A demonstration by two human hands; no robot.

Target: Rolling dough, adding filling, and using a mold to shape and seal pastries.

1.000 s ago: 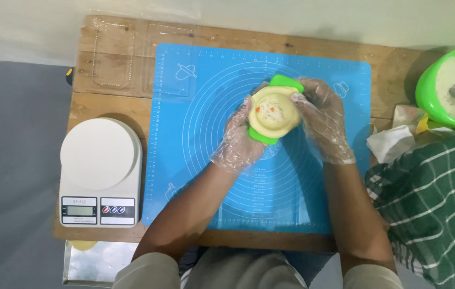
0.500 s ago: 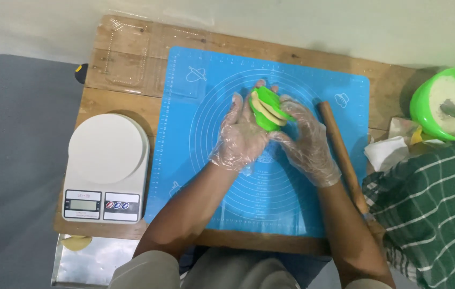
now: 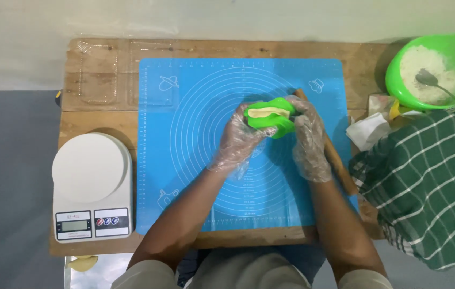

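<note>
1. Two gloved hands, one green mould: the left hand [image 3: 238, 140] and right hand [image 3: 307, 136] both close around the green mould [image 3: 270, 116], held just above the middle of the mat, pale dough showing in its seam.
2. One blue silicone mat [image 3: 195, 203], one white kitchen scale [image 3: 92, 184] to its left, one wooden rolling pin [image 3: 339, 166] under the right wrist.
3. One green bowl [image 3: 452, 51] of white filling with one spoon [image 3: 429, 80], at the far right corner.
4. One wooden worktop [image 3: 99, 115]; grey floor, pale wall behind.
</note>
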